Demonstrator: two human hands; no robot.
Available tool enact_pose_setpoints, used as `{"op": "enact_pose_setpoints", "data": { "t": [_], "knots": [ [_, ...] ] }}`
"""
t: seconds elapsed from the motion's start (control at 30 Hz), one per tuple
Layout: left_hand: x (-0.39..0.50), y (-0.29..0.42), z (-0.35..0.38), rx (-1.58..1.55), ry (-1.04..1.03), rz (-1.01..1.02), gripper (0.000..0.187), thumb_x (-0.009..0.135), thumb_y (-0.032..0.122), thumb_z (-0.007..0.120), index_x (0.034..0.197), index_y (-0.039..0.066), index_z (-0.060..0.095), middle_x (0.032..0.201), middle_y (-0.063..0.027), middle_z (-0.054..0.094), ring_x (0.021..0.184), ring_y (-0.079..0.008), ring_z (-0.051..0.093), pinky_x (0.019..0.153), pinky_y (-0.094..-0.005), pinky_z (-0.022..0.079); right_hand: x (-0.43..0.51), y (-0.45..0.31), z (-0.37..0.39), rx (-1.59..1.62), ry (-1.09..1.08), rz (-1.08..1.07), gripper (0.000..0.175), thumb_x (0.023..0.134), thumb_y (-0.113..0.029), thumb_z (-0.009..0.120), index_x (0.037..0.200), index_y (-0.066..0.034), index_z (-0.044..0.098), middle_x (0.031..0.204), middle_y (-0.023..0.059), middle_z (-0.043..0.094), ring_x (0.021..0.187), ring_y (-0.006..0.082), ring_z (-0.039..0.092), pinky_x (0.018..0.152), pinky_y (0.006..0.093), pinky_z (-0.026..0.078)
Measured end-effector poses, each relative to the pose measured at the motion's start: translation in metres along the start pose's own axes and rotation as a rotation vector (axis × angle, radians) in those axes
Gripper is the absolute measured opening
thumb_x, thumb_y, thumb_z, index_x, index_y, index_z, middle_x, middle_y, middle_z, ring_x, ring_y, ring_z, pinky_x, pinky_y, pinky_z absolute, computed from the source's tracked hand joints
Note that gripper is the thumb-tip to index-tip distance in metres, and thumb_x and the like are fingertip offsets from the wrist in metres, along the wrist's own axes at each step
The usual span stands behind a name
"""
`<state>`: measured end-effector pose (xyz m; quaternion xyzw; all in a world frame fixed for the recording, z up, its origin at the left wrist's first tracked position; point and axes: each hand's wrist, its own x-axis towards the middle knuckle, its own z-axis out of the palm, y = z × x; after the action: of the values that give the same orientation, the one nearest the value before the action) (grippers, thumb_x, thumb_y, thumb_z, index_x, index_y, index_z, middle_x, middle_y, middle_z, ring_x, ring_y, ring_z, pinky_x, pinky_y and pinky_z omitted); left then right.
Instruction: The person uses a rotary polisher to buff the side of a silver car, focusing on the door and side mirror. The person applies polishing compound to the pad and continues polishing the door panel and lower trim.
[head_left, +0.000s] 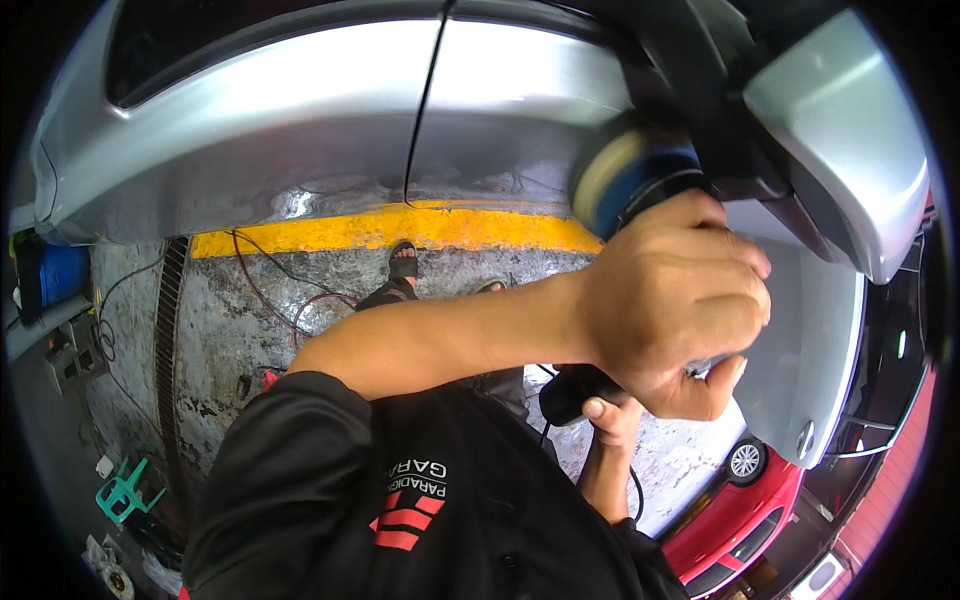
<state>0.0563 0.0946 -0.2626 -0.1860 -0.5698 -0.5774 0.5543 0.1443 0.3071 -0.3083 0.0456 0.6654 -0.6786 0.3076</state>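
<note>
My left hand (675, 307) reaches across from the left and is closed over the front of a power polisher, hiding much of the tool. Its round pad (611, 184), with pale and blue layers, is motion-blurred at the silver car door (525, 135), below the window line; whether it touches the paint is unclear. Lower down, my right hand (619, 424) holds the black rear body of the polisher (574, 396), thumb along its end. A black cord (639, 495) hangs near my right forearm.
A silver side mirror (840, 150) juts out close to my left hand. Hoses or cords (262, 289) lie on the wet floor by my sandalled foot (403, 262). A yellow strip (315, 232) runs below the car. A red car (735, 525), green stool (124, 495) and drain grate (169, 337) are around.
</note>
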Motion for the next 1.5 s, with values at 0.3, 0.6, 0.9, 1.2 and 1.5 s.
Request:
{"op": "enact_pose_setpoints", "data": {
  "t": [0.3,0.6,0.9,1.2,1.5],
  "knots": [
    [-0.013,-0.009,0.028,0.025,-0.074,-0.020,0.017,0.066,0.013,0.076,0.074,0.013,0.061,0.086,-0.0015,0.075,0.089,-0.0262,0.078,0.078,-0.0410,0.051,0.014,0.002,-0.036,-0.082,-0.068,-0.144,0.082,0.069,-0.036,0.091,0.131,0.0085,0.060,0.108,0.0223,0.073,0.096,0.0347,0.074,0.084,0.0445,0.062],
    [-0.042,-0.017,0.077,-0.123,-0.018,-0.277,0.010,0.087,0.009,0.063,0.094,0.003,0.067,0.115,-0.0214,0.076,0.119,-0.0352,0.072,0.104,-0.0471,0.054,0.041,-0.018,-0.087,0.069,-0.131,-0.235,0.063,0.074,-0.027,0.095,0.121,0.0036,0.066,0.107,0.0129,0.075,0.095,0.0213,0.073,0.087,0.0356,0.059],
    [0.009,-0.046,0.111,-0.932,0.840,-1.001,0.054,0.113,0.040,0.035,0.142,0.003,0.061,0.149,-0.0226,0.061,0.139,-0.0383,0.056,0.122,-0.0578,0.041,0.070,-0.034,-0.163,0.063,-0.054,-0.368,0.068,0.074,-0.034,0.090,0.123,0.0068,0.064,0.101,0.0143,0.071,0.085,0.0270,0.076,0.079,0.0406,0.063],
    [0.026,-0.045,0.145,-0.906,0.664,-0.851,0.074,0.107,0.064,0.032,0.162,0.016,0.044,0.168,-0.0103,0.041,0.155,-0.0349,0.037,0.130,-0.0600,0.024,0.080,-0.051,-0.203,0.146,-0.029,-0.378,0.061,0.075,-0.022,0.093,0.124,-0.0010,0.062,0.103,0.0072,0.071,0.089,0.0172,0.069,0.081,0.0333,0.058],
    [-0.024,0.064,0.083,-0.978,0.324,-1.123,0.058,0.106,0.014,0.057,0.161,0.001,0.042,0.124,-0.0124,0.054,0.101,-0.0230,0.056,0.092,-0.0404,0.049,0.076,-0.064,-0.195,0.023,-0.085,-0.393,0.067,0.076,-0.020,0.093,0.132,-0.0021,0.062,0.113,0.0048,0.068,0.104,0.0149,0.063,0.095,0.0348,0.053]
  ]
}}
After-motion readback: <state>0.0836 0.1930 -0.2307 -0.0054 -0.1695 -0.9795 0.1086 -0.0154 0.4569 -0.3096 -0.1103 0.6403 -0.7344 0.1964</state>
